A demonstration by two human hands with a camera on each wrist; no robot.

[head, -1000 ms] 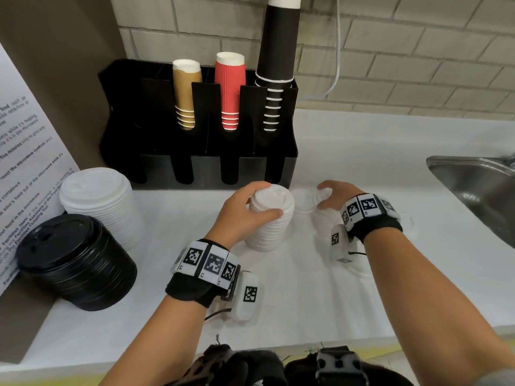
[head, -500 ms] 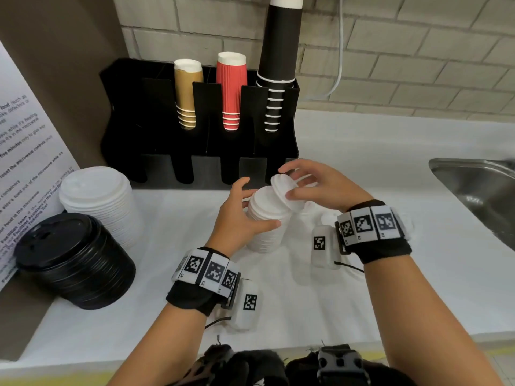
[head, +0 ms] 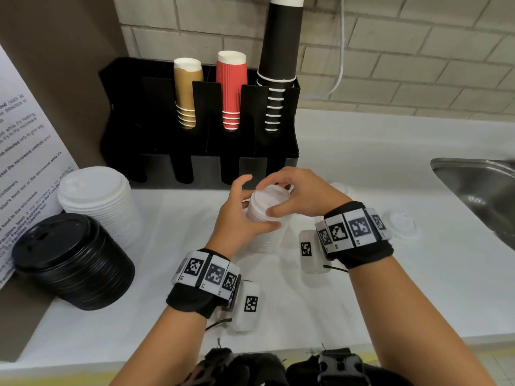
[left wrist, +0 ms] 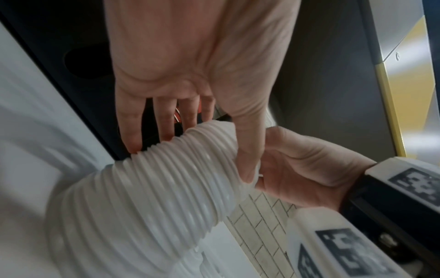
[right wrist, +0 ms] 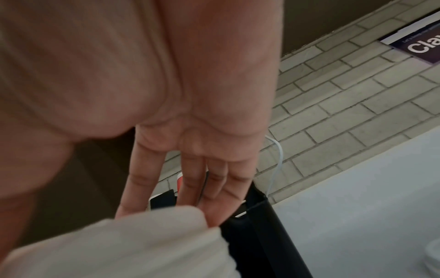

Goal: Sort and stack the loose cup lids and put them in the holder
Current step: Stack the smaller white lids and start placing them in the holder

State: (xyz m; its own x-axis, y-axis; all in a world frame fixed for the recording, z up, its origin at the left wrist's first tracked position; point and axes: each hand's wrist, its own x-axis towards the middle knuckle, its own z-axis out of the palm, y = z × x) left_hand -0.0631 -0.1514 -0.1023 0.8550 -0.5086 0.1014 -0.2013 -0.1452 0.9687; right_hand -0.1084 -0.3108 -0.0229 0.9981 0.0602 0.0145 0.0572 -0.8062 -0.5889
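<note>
A small stack of white cup lids [head: 264,232] stands on the white counter [head: 362,288] in front of the black holder [head: 200,151]. My left hand [head: 250,207] grips the stack's upper side, thumb on the near side and fingers at the back. My right hand [head: 278,197] lies over the top lid [head: 269,195], with its thumb on the near rim and its fingers curled over the far rim. The left wrist view shows the ribbed stack [left wrist: 166,188] with my left thumb and fingers round its top. The right wrist view shows the stack [right wrist: 131,244] below my fingers.
A wider white lid stack [head: 97,196] and a black lid stack [head: 72,260] stand at the left. One loose white lid [head: 402,222] lies to the right, more lids [head: 342,188] behind my right hand. Cups fill the holder's rear slots. A steel sink [head: 479,185] is at the right.
My right hand picked a loose lid off the counter, carried it left and set it flat on top of the stack. My left hand kept hold of the stack.
</note>
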